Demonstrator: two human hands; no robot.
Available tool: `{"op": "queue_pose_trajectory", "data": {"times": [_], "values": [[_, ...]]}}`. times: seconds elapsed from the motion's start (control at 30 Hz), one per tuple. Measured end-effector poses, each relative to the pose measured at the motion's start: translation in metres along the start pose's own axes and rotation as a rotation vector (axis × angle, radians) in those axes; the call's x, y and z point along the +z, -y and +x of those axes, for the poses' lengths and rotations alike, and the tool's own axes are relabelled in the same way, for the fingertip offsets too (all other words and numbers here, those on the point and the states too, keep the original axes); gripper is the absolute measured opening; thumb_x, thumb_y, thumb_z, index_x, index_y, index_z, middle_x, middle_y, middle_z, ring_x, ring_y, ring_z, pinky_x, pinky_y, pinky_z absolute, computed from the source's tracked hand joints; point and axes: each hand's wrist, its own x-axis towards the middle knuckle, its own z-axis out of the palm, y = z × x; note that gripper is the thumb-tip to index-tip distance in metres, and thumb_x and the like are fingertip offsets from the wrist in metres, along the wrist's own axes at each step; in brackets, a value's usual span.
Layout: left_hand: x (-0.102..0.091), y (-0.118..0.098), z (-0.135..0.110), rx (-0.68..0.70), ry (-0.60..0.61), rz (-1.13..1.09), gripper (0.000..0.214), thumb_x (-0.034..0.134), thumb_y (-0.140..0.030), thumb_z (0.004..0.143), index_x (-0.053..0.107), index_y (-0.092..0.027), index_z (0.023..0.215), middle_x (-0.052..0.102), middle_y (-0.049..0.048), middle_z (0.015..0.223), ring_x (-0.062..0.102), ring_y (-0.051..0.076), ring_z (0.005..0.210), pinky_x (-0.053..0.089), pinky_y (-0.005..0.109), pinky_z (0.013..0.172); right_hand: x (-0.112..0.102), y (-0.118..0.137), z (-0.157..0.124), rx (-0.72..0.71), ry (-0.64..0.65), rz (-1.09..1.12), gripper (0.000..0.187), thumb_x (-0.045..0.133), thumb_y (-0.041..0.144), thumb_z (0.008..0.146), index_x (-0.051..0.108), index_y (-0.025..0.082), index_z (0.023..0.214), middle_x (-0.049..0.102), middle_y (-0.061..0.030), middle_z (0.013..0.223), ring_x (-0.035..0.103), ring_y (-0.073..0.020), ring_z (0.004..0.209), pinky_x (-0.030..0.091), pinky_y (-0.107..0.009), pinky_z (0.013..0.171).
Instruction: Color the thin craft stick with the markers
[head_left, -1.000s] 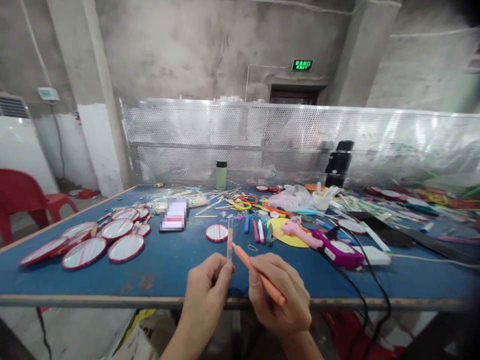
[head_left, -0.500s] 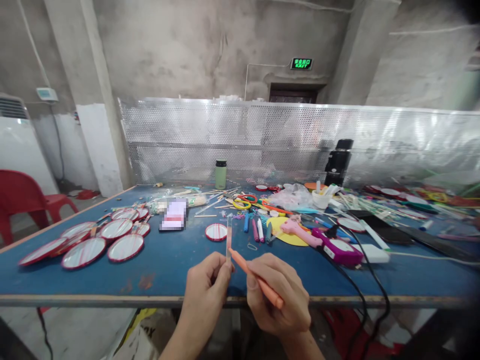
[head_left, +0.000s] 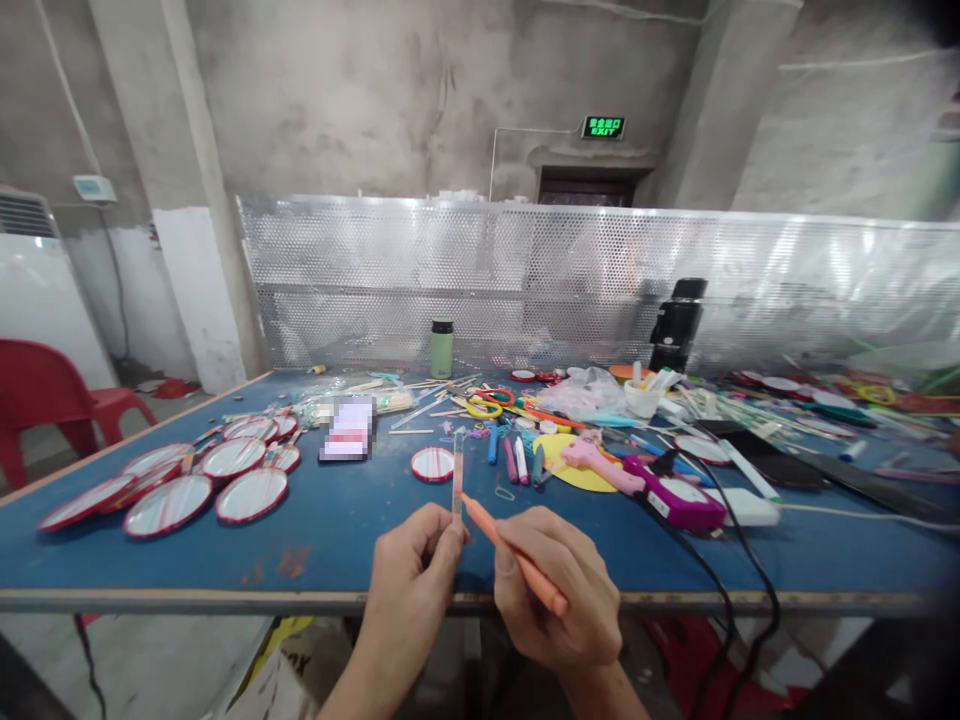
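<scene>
My left hand pinches the lower end of a flat craft stick, held upright above the table's near edge. Bands of colour mark the stick, orange-pink along the middle and bluish near the top. An orange marker lies in my right hand like a pen. Its tip points at the stick's right edge just above my left thumb; whether it touches I cannot tell. Just behind the stick lies a small round red-rimmed disc. Several markers lie to the right, beyond my right hand.
Red-rimmed discs pile up at the left of the blue table, near a phone. At right are a pink-and-purple glue gun, black cables and a yellow disc. A green bottle stands at the back.
The marker's tip has shifted very slightly to the right and up along the stick's edge. My left hand and the stick stay in place.
</scene>
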Motion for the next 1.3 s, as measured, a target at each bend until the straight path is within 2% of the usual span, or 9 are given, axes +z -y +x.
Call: {"op": "queue_pose_trajectory", "data": {"times": [0.3, 1.0, 1.3], "values": [[0.0002, -0.0014, 0.0007, 0.000, -0.002, -0.002, 0.040, 0.052, -0.048, 0.092, 0.054, -0.019, 0.065, 0.043, -0.0050, 0.057, 0.039, 0.011, 0.051, 0.029, 0.022, 0.048, -0.0005, -0.0007, -0.0013, -0.033, 0.062, 0.007, 0.022, 0.058, 0.004, 0.085, 0.065, 0.016, 0.103, 0.070, -0.0046, 0.074, 0.068, -0.0171, 0.063, 0.059, -0.031, 0.058], [0.0023, 0.0003, 0.0004, -0.042, 0.016, -0.082, 0.037, 0.055, -0.048, 0.090, 0.061, -0.017, 0.071, 0.039, -0.0071, 0.051, 0.034, 0.010, 0.045, 0.026, 0.020, 0.044, 0.0003, -0.0012, -0.0004, -0.024, 0.001, -0.070, 0.023, 0.061, 0.003, 0.085, 0.066, 0.014, 0.104, 0.073, -0.0060, 0.077, 0.071, -0.0180, 0.069, 0.059, -0.029, 0.058], [0.0016, 0.0007, -0.0006, -0.020, 0.013, -0.042, 0.037, 0.054, -0.047, 0.091, 0.060, -0.018, 0.069, 0.040, -0.0065, 0.052, 0.035, 0.010, 0.046, 0.027, 0.021, 0.044, 0.0016, -0.0017, -0.0016, -0.003, -0.003, -0.090, 0.022, 0.061, 0.003, 0.086, 0.066, 0.015, 0.103, 0.073, -0.0048, 0.077, 0.071, -0.0172, 0.069, 0.059, -0.028, 0.059]]}}
